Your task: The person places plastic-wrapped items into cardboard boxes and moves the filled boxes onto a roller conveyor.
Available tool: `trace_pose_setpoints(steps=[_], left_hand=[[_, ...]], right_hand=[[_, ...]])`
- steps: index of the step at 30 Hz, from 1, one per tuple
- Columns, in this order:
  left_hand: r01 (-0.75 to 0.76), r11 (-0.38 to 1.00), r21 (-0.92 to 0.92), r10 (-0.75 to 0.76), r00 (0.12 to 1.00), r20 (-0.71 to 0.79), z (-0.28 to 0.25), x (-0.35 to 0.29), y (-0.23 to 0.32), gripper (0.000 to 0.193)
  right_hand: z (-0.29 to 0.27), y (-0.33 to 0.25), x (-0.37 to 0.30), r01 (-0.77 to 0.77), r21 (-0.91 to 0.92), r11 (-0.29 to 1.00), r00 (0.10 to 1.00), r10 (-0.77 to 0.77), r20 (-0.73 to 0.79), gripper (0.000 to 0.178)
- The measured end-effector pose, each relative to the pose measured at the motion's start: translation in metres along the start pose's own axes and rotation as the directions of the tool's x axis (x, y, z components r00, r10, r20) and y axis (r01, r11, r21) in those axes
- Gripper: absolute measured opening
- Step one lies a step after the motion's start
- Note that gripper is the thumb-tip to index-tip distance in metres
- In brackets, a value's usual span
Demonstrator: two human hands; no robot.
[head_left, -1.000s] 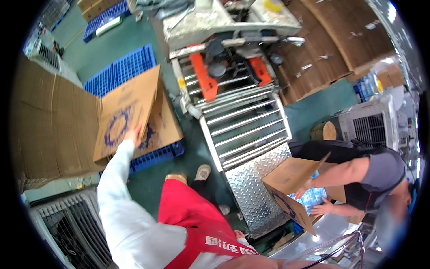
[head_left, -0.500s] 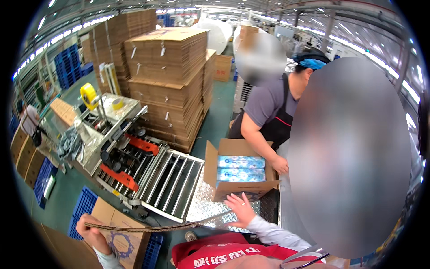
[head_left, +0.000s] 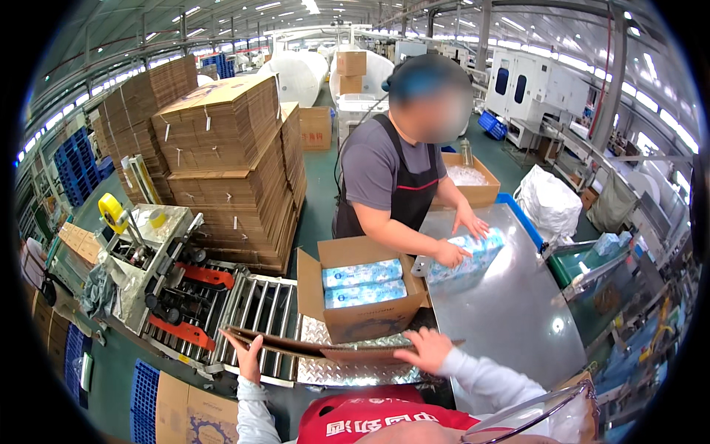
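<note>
In front of my red apron, a folded brown carton (head_left: 296,345) is held edge-up, spanning from hand to hand. My left hand (head_left: 248,357) grips its left end, the thumb on the near side. At its right end my right hand (head_left: 427,350) holds the upper edge with bent fingers. Just beyond stands an open carton (head_left: 370,320) with blue-and-white packs (head_left: 364,284) inside, on a diamond-plate metal surface (head_left: 347,370). Across from me, a co-worker in a dark apron has both hands on another blue-and-white pack (head_left: 467,257) on the steel table (head_left: 503,311).
To the left, a roller conveyor (head_left: 259,303) leads to a taping machine (head_left: 159,244) with orange guides. Tall stacks of flat cartons (head_left: 222,155) stand behind it. A carton of clear plastic (head_left: 473,181) and a white sack (head_left: 549,203) are beyond the table. A blue pallet (head_left: 144,403) lies lower left.
The folded carton has moved right and forward, close to the packed carton. My right hand, spread apart before, is now on its right end. The co-worker's hands are now on a pack.
</note>
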State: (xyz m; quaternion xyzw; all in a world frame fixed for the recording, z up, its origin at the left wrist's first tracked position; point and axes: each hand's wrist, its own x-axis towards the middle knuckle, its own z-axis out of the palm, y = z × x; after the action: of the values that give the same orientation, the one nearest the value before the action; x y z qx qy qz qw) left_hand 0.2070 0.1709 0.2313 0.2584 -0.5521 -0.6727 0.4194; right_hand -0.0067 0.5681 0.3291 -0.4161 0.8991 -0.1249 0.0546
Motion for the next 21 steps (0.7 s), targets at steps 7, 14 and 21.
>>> trace_pose_setpoints(steps=[7,14,21], left_hand=[[0.161,0.978,-0.131,-0.098,0.916,0.390,0.005,0.001,0.032,0.110],[-0.504,0.250,0.827,-0.657,0.539,0.527,0.095,-0.014,-0.032,0.103],[-0.732,-0.222,0.644,-0.426,0.667,0.611,0.130,-0.050,-0.089,0.107]], right_hand=[[-0.019,0.019,0.043,-0.178,-0.043,0.983,0.980,0.181,0.085,0.064],[0.051,-0.031,0.073,-0.104,0.163,0.981,0.988,0.120,-0.094,0.089],[0.188,-0.001,0.098,0.051,-0.107,0.993,0.965,-0.022,0.261,0.071]])
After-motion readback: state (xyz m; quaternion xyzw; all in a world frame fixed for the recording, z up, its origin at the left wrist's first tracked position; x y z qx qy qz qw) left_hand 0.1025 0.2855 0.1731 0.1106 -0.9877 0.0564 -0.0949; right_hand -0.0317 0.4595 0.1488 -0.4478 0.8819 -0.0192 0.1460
